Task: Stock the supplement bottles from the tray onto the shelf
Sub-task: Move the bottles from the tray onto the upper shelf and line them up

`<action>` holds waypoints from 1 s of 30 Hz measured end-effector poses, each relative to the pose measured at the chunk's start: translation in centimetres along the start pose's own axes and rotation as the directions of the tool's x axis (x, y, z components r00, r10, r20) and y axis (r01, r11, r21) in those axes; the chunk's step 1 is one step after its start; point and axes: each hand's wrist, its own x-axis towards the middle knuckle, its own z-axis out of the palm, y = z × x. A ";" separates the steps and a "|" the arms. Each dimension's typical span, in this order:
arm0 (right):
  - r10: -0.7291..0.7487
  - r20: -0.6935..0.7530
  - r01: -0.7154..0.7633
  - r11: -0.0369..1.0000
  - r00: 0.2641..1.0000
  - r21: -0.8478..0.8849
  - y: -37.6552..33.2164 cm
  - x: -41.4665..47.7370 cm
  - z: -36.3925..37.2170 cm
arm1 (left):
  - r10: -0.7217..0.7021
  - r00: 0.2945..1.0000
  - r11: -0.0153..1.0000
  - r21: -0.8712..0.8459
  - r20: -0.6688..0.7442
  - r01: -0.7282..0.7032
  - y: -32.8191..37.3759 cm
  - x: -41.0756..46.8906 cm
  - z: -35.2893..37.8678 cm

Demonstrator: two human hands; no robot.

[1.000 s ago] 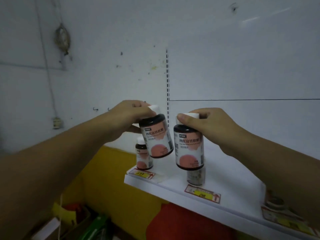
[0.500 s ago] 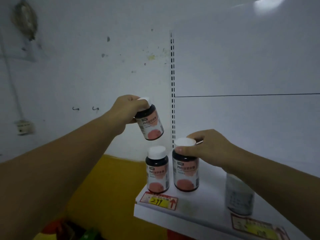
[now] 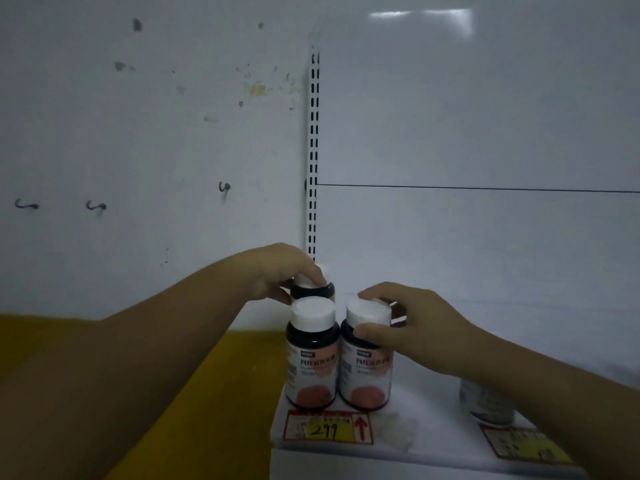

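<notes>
Three dark supplement bottles with white caps at the left front corner of the white shelf (image 3: 433, 441). Front-left bottle (image 3: 312, 355): upright, free of either hand, pink-and-white label facing out. Front-right bottle (image 3: 367, 358): upright, just beside the first, bodies touching or nearly so. Rear bottle (image 3: 313, 289): directly behind the front-left one, only its cap edge and dark shoulder visible; whether its base sits on the shelf cannot be told, as the front bottle blocks the view.

Right hand (image 3: 412, 327): closed around the cap and neck of the front-right bottle, thumb pressed across the dark shoulder, fingers curled over the far side of the cap. Left hand (image 3: 277, 271): clasped over the cap of the rear bottle from above, fingertips on the cap.

Contents of the bottles not visible through the dark walls.

Surroundings: red-and-yellow price tag (image 3: 327, 429) reading 299 on the shelf lip below the front pair. A pale, greyish bottle (image 3: 485, 403) stands well to the right, partly hidden behind the right forearm; a second price tag (image 3: 526, 443) lies in front of it. Slotted shelf upright (image 3: 313, 140) rises behind the left hand. Small wall hooks (image 3: 96, 206) on the stained white wall to the left; yellow surface (image 3: 225, 393) below.
</notes>
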 end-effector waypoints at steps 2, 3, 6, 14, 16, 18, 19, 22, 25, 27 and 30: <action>-0.014 -0.006 0.014 0.999 1.000 -0.047 0.0 -0.1 0.1 | -0.008 0.998 1.000 0.030 0.060 0.007 -0.4 0.3 0.4; -0.015 -0.011 0.015 0.998 1.000 -0.063 0.0 -0.1 0.1 | -0.013 0.996 0.999 0.039 0.091 0.009 -0.6 0.4 0.5; -0.015 -0.012 0.014 0.996 1.000 -0.086 0.0 -0.2 0.1 | -0.026 0.985 0.998 0.056 0.171 0.016 -0.8 0.6 0.9; 0.018 0.012 -0.016 0.991 1.000 -0.134 0.3 -0.7 -0.9 | -0.055 0.984 0.998 0.044 0.172 0.049 -0.1 0.3 1.1; 0.012 -0.028 -0.018 0.974 1.000 -0.225 0.6 -1.3 -2.6 | -0.006 0.995 0.981 0.191 0.099 -0.013 1.3 -0.3 1.8; 0.008 -0.038 -0.024 0.895 0.999 -0.445 1.2 -1.6 -4.9 | 0.095 0.994 0.907 0.406 0.057 -0.110 3.3 -1.1 2.8; 0.018 -0.026 -0.029 0.821 1.000 -0.570 1.6 -1.8 -6.4 | 0.156 0.986 0.852 0.497 0.060 -0.165 4.5 -1.7 3.6; 0.131 -0.003 -0.083 0.613 0.991 -0.786 3.2 -3.5 -11.0 | 0.373 0.920 0.517 0.795 0.123 -0.316 8.8 -3.4 6.9; 0.200 -0.026 -0.131 0.535 0.979 -0.834 4.6 -7.4 -14.8 | 0.470 0.865 0.401 0.830 0.176 -0.387 12.7 -4.8 12.5; 0.201 -0.045 -0.150 0.546 0.979 -0.824 5.3 -10.8 -17.1 | 0.492 0.850 0.457 0.776 0.187 -0.436 14.5 -5.5 16.6; 0.227 -0.071 -0.186 0.536 0.971 -0.823 6.2 -17.4 -21.6 | 0.440 0.867 0.358 0.839 0.236 -0.410 16.3 -6.8 23.7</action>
